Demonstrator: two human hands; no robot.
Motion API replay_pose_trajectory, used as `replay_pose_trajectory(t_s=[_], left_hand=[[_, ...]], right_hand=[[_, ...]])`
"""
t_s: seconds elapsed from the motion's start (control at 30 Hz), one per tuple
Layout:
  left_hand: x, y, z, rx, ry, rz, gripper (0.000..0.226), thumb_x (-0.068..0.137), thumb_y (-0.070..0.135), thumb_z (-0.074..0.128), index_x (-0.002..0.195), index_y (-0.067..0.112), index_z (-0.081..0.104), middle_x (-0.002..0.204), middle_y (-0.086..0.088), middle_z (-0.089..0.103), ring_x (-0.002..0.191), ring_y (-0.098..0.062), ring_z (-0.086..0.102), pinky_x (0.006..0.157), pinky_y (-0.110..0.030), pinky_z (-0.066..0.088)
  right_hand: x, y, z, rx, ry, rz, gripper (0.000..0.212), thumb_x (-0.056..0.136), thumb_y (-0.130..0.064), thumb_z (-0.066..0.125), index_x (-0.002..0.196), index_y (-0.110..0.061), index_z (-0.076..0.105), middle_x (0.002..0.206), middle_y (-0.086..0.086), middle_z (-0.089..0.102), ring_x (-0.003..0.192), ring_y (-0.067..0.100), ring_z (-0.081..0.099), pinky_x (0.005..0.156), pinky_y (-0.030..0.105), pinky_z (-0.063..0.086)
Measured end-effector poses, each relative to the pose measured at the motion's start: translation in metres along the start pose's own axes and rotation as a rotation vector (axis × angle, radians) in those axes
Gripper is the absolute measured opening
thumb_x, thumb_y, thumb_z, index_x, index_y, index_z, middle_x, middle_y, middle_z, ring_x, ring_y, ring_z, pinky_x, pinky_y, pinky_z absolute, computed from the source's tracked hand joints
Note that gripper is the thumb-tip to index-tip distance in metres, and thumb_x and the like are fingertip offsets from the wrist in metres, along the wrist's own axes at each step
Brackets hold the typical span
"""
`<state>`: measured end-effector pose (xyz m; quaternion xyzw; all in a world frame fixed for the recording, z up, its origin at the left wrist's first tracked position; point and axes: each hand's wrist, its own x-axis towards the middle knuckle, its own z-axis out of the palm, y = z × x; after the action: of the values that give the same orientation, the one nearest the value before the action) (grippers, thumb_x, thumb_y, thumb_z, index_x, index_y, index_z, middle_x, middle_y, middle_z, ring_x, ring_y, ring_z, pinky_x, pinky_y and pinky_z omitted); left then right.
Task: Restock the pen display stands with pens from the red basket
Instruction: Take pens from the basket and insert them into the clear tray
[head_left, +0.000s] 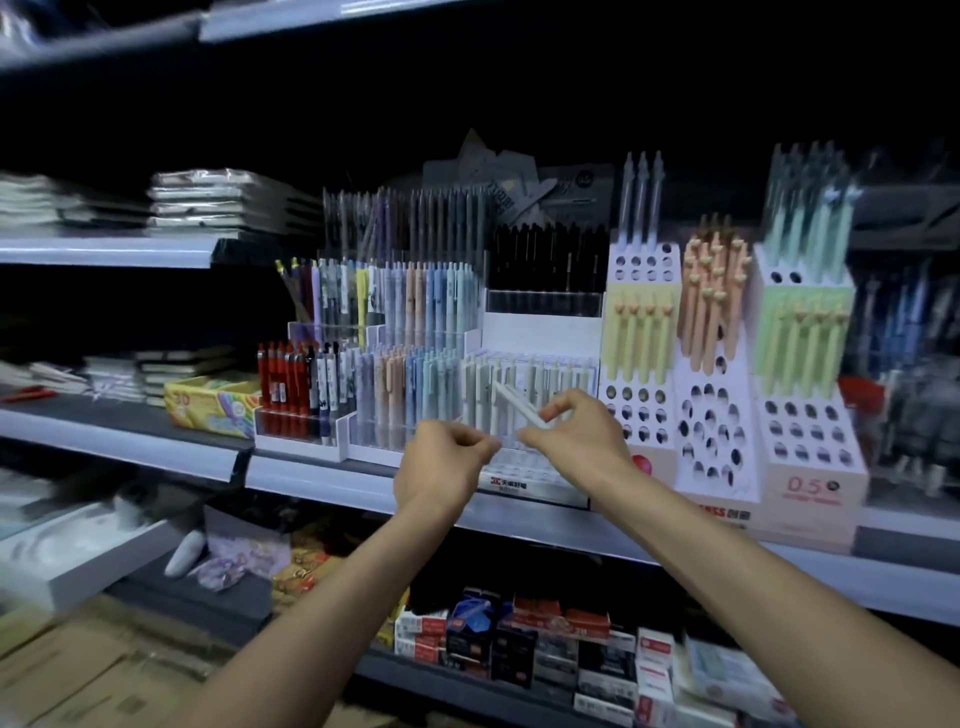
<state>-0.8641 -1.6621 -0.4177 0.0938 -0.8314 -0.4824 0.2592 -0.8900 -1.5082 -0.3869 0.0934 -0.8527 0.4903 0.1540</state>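
A white pen (517, 404) lies slanted between the thumb and fingers of my right hand (576, 439), in front of the clear tiered display stand (524, 470) with rows of pale pens. My left hand (441, 467) is just left of it, fingers pinched together near the pen's lower end; whether it touches the pen is unclear. Perforated cardboard stands (714, 431) with yellow, peach and green pens rise to the right, with several open holes. The red basket is out of view.
Another stand (301, 415) with red and patterned pens sits left, beside a yellow box (208, 405). Notebooks are stacked on the left shelves. Small boxes (545, 649) fill the shelf below. Cardboard cartons lie at the bottom left.
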Motion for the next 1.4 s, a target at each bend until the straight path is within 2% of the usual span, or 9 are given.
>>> replay_pose_trajectory(t_s=[0.23,0.4,0.5,0.67,0.77,0.87,1.03,1.2,1.4], left_hand=[[-0.028,0.003,-0.002,-0.089,-0.114,0.151,0.016,0.091,0.026,0.077,0.08,0.016,0.082,0.074,0.006,0.077,0.065,0.001,0.065,0.079,-0.035,0.057],[-0.04,0.01,-0.004,-0.225,-0.207,0.176,0.017,0.091,0.004,0.074,0.106,0.008,0.081,0.09,-0.003,0.08,0.074,-0.006,0.071,0.079,-0.027,0.058],[-0.047,0.01,-0.001,-0.237,-0.262,0.201,0.018,0.089,-0.001,0.074,0.102,0.01,0.081,0.091,0.001,0.08,0.083,-0.004,0.073,0.082,-0.022,0.057],[-0.053,0.014,-0.003,-0.378,-0.238,0.162,0.005,0.09,0.0,0.075,0.091,-0.002,0.079,0.077,-0.011,0.077,0.071,-0.007,0.07,0.059,-0.008,0.045],[-0.046,0.014,-0.002,-0.412,-0.201,0.157,0.01,0.091,0.005,0.075,0.087,-0.003,0.08,0.078,-0.018,0.076,0.07,-0.013,0.07,0.066,-0.018,0.053],[-0.039,0.012,-0.001,-0.38,-0.211,0.172,0.011,0.092,0.008,0.074,0.087,0.002,0.081,0.078,-0.012,0.078,0.071,-0.011,0.071,0.078,-0.027,0.058],[-0.019,0.014,-0.003,-0.307,-0.218,0.222,0.019,0.094,0.009,0.071,0.083,-0.006,0.076,0.082,-0.019,0.074,0.075,-0.02,0.067,0.088,-0.044,0.055],[0.005,0.02,0.0,-0.235,-0.152,0.231,0.013,0.089,0.009,0.074,0.078,0.004,0.078,0.079,-0.011,0.076,0.084,-0.032,0.072,0.092,-0.051,0.055],[0.037,0.033,0.007,-0.253,-0.04,0.21,0.007,0.085,0.018,0.084,0.08,0.021,0.082,0.071,0.002,0.077,0.076,-0.018,0.076,0.086,-0.046,0.062]], right_hand=[[-0.021,0.002,-0.005,0.05,0.015,0.051,0.008,0.087,-0.019,0.068,0.086,-0.023,0.062,0.089,-0.002,0.072,0.089,0.023,0.072,0.08,0.034,0.055],[-0.034,-0.006,-0.012,0.146,0.049,0.097,0.013,0.083,-0.018,0.08,0.093,-0.02,0.072,0.09,-0.01,0.07,0.09,0.013,0.066,0.059,0.009,0.032],[-0.037,-0.013,-0.012,0.199,0.07,0.127,0.016,0.078,-0.018,0.084,0.087,-0.021,0.072,0.09,-0.009,0.074,0.09,0.012,0.069,0.061,0.014,0.037],[-0.035,-0.02,-0.011,0.212,0.104,0.105,0.018,0.075,-0.019,0.088,0.079,-0.023,0.072,0.087,-0.007,0.076,0.088,0.014,0.072,0.069,0.023,0.047],[-0.033,-0.021,-0.008,0.24,0.087,0.068,0.02,0.073,-0.018,0.089,0.078,-0.022,0.07,0.085,-0.003,0.075,0.086,0.019,0.073,0.088,0.038,0.057],[-0.028,-0.023,-0.01,0.254,0.081,0.001,0.02,0.077,-0.021,0.087,0.083,-0.023,0.068,0.086,0.001,0.076,0.084,0.021,0.074,0.091,0.045,0.058],[-0.02,-0.023,-0.018,0.238,0.086,-0.162,0.013,0.084,-0.015,0.085,0.092,-0.019,0.075,0.084,0.0,0.076,0.081,0.019,0.074,0.085,0.044,0.062],[-0.003,-0.029,-0.012,0.207,0.166,-0.215,0.01,0.082,-0.012,0.086,0.08,-0.017,0.078,0.073,-0.002,0.076,0.07,0.018,0.075,0.078,0.043,0.063],[0.031,-0.033,0.0,0.214,0.287,-0.236,0.014,0.075,-0.016,0.091,0.084,-0.019,0.081,0.07,-0.007,0.075,0.068,0.015,0.074,0.073,0.041,0.064]])
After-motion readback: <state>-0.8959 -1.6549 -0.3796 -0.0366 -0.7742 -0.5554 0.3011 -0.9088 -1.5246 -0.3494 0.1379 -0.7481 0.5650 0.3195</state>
